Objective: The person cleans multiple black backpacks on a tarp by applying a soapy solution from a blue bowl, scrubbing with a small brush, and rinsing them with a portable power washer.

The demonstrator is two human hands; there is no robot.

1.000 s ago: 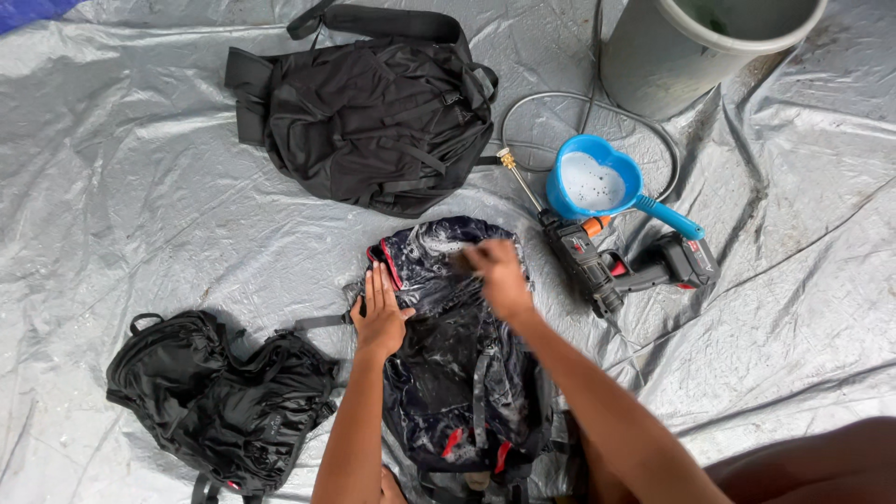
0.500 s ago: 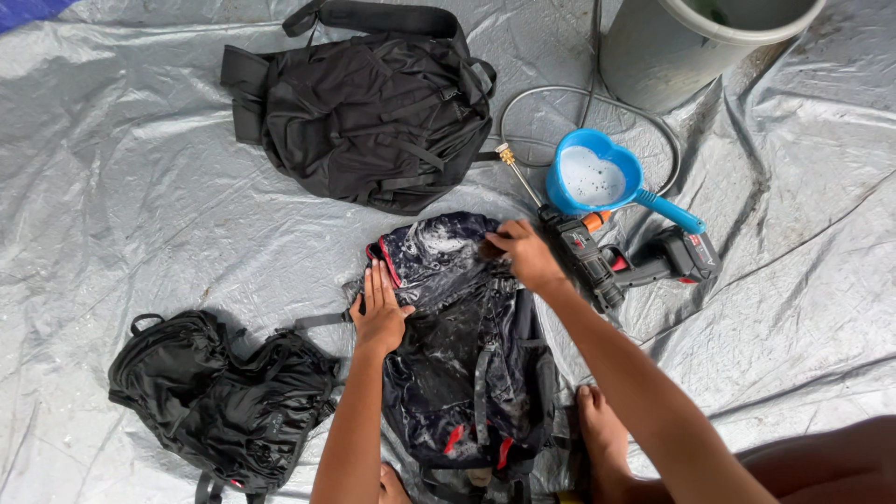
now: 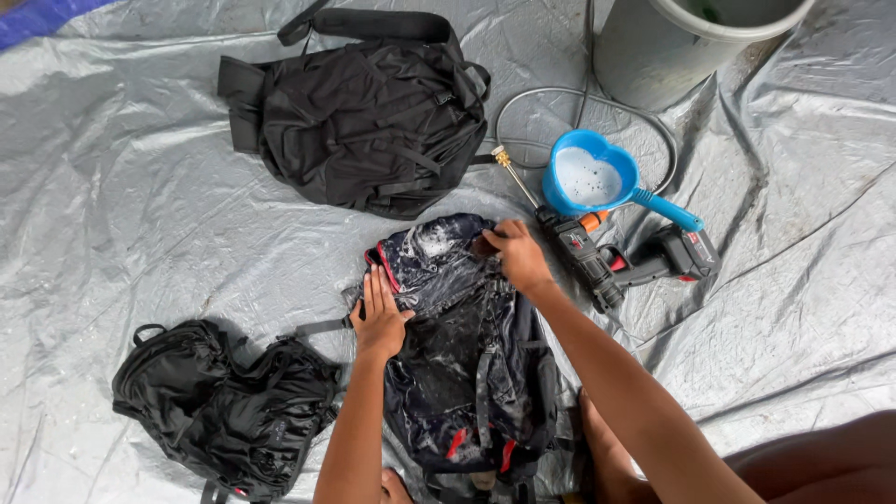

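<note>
Here the soapy backpack (image 3: 457, 355) lies under both hands (image 3: 378, 313), flat.

A crinkled grey tarp (image 3: 140, 187) carries it all: a black backpack (image 3: 359, 112) toward the far edge, another black bag (image 3: 224, 411) near-left, the soapy dark backpack (image 3: 457, 364) centre, a spray gun (image 3: 607, 261), blue scoop (image 3: 593, 177), hose (image 3: 560, 98) and grey bucket (image 3: 672, 47) far-right.

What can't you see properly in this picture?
Head view only:
- Bucket: top cut off by the frame edge, contents unseen.
- Right hand: fingertips curl over whatever it grips on the soapy backpack.
- Backpack's bottom: cut off by the lower edge.
- Left hand: covers the backpack's edge.
</note>
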